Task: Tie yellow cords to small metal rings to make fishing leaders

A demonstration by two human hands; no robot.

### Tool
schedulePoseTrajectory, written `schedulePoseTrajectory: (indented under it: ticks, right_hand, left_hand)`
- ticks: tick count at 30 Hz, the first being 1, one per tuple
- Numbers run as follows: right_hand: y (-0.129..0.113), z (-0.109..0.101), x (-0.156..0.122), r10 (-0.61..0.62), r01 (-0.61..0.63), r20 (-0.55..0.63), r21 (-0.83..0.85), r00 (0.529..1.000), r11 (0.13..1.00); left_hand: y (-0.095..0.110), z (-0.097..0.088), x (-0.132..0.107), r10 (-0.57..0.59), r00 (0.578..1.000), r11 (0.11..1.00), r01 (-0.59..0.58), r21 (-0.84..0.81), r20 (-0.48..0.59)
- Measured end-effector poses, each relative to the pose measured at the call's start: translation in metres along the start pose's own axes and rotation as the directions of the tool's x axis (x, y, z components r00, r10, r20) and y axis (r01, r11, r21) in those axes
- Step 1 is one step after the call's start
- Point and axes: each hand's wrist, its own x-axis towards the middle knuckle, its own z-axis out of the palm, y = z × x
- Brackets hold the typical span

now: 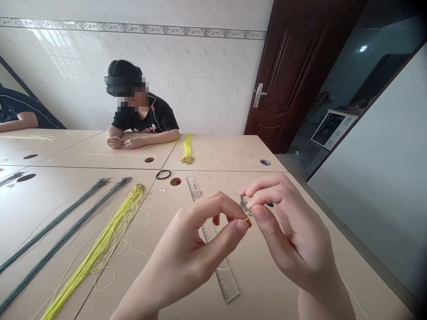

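Both hands meet above the worktop (pixel 267 284), in from its right edge: the left hand (pixel 207 240) and the right hand (pixel 296 226) each pinch a tiny gold-coloured piece (pixel 247 218) between thumb and fingertips. The work on this piece looks midway, since neither hand has let go; fingers hide its details, so I can't say which part is finished.

Toward the left edge lie a yellow cord bundle (pixel 96 249) and two dark grey-green bundles, the inner bundle (pixel 65 244) and the outer bundle (pixel 55 224), laid lengthwise. A shorter yellow bundle (pixel 188 149) sits at the far edge, near a seated co-worker (pixel 143 118). Whether these bundles are done or left to do, the view doesn't settle.

As for writing, the clear ruler (pixel 208 230) under the left hand carries scale marks and a dark logo near its far end, and a small red-bordered label (pixel 161 190) lies near the middle seam. Neither is legible.
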Motion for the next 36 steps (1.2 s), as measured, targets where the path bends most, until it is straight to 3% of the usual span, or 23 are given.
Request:
schedulePoseTrajectory:
  ticks: [4, 10, 16, 23, 28, 36]
  right_hand:
    - [0.001, 0.0, -0.002, 0.025, -0.025, 0.003, 0.088, 1.0, 0.996]
    - [-0.001, 0.002, -0.001, 0.006, -0.004, -0.063, 0.031, 0.998, 1.0]
    - [-0.006, 0.001, -0.002, 0.043, -0.044, -0.103, -0.005, 0.994, 0.999]
    - [-0.005, 0.001, 0.0, 0.05, -0.054, -0.068, -0.064, 0.996, 0.996]
    - [-0.004, -0.001, -0.001, 0.048, -0.053, -0.056, -0.08, 0.997, 0.995]
    - [0.005, 0.0, 0.002, -0.189, 0.182, -0.007, -0.221, 0.982, 0.958]
  left_hand:
    - [0.004, -0.001, 0.0, -0.017, 1.0, 0.999, 0.018, -0.029, 0.019]
    - [0.0, -0.001, 0.002, 0.008, 0.998, 1.0, -0.009, -0.013, -0.058]
    - [-0.006, 0.004, 0.004, 0.163, 0.962, 0.972, -0.119, 0.201, -0.22]
    - [-0.004, 0.011, 0.002, 0.276, 0.934, 0.895, -0.163, 0.415, -0.229]
    - [-0.004, 0.013, 0.002, 0.298, 0.924, 0.866, -0.156, 0.475, -0.24]
    - [-0.002, 0.009, -0.002, 0.267, 0.937, 0.924, -0.184, 0.334, -0.224]
